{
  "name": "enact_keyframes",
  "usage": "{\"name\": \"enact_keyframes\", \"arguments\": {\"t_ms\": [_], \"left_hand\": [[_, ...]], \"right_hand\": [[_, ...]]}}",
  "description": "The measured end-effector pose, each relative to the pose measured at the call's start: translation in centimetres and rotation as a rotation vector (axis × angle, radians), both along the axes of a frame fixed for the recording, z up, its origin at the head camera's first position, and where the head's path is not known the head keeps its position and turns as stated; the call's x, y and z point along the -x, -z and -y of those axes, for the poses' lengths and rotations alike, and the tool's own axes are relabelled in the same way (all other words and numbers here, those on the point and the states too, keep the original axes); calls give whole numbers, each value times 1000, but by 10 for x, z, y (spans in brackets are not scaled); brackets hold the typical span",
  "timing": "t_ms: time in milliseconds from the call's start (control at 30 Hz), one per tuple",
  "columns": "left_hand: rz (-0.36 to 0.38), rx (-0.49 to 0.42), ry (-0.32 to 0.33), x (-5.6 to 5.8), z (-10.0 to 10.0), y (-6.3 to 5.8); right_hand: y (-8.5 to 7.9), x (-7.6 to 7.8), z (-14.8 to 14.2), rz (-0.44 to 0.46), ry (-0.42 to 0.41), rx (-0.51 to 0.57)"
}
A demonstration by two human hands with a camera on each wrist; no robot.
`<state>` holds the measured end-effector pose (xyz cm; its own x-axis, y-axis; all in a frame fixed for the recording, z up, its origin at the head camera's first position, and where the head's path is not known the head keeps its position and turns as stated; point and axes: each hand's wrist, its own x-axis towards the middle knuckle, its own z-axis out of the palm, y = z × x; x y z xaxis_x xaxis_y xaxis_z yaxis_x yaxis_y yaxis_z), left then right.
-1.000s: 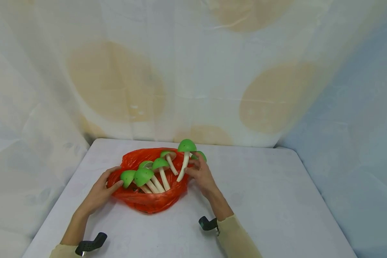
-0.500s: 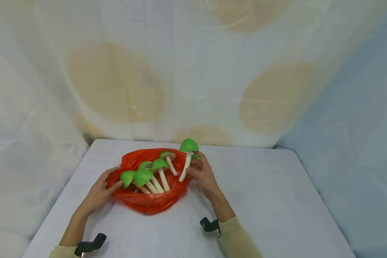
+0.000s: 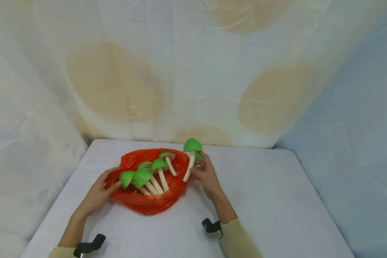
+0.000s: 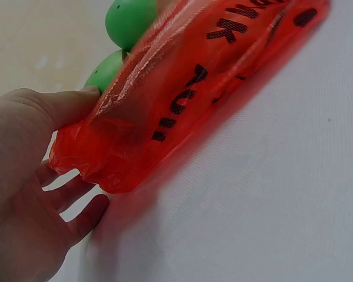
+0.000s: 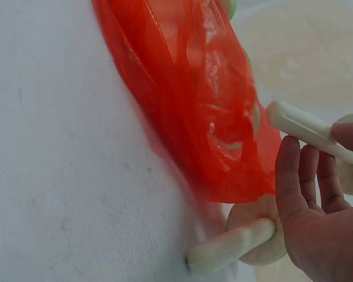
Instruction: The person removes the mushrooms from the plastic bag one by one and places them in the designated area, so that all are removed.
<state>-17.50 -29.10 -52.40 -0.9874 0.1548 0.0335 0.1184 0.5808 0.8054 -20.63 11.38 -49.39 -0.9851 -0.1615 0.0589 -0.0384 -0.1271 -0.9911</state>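
The left hand (image 3: pixel 100 190) pinches the edge of a crinkled red plastic bag (image 3: pixel 148 208), seemingly steadying it around several green-domed, white-stemmed mushrooms (image 3: pixel 142 177); the left wrist view alone reveals black lettering (image 4: pixel 226 29). Above the white desk (image 3: pixel 271 200), the right hand (image 3: pixel 208 179) pinches a raised green-capped mushroom (image 3: pixel 192 145) by its stem, probably the easiest grip. The right wrist view exposes another pale-stemmed mushroom (image 5: pixel 232 247) beside the bag, mostly hidden from the head view.

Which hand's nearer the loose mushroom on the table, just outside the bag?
Right. The right hand is close by the loose mushroom, pinching another mushroom; the left hand is across the red bag, holding its opposite side.
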Motion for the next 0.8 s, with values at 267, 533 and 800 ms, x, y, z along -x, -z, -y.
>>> {"name": "enact_keyframes", "arguments": {"t_ms": [267,533,800], "left_hand": [[6,7,-5,-1,-1,-1],[10,-1,-4,-1,-2,-2],[21,7,-10,0,0,-1]], "right_hand": [[-1,-1,-6,-3,-8,-20],[0,0,-13,2,-7,-33],[-1,1,-19,-16,34,-63]]}}
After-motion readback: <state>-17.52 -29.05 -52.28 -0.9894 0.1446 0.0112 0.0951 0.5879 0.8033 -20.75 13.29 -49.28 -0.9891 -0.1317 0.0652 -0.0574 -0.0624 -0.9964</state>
